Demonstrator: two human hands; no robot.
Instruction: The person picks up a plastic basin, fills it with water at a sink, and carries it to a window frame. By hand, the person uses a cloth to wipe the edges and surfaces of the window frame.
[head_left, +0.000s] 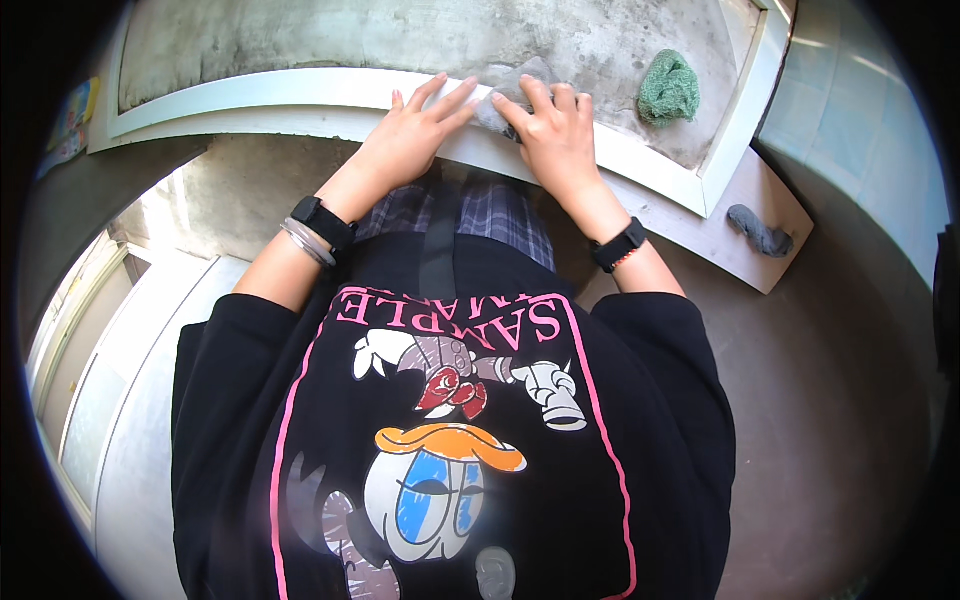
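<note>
My left hand (424, 135) rests with fingers apart on the white frame (300, 88) of a large panel. Its fingertips come close to a crumpled grey cloth (491, 116); whether they touch it, I cannot tell. Bent over that cloth, my right hand (559, 131) holds it against the near rail of the frame. Part of the cloth bunches out beyond the fingers onto the grimy, dark-stained inner surface (420, 37). A green mesh scrubbing cloth (667, 88) lies bunched on this surface, right of my right hand.
A twisted grey rag (759, 231) lies near the corner of a pale board (697, 225) that juts out under the frame at right. Light blue panelling (847, 112) rises on the far right. At left are a colourful packet (71, 124) and a pale door frame (82, 322).
</note>
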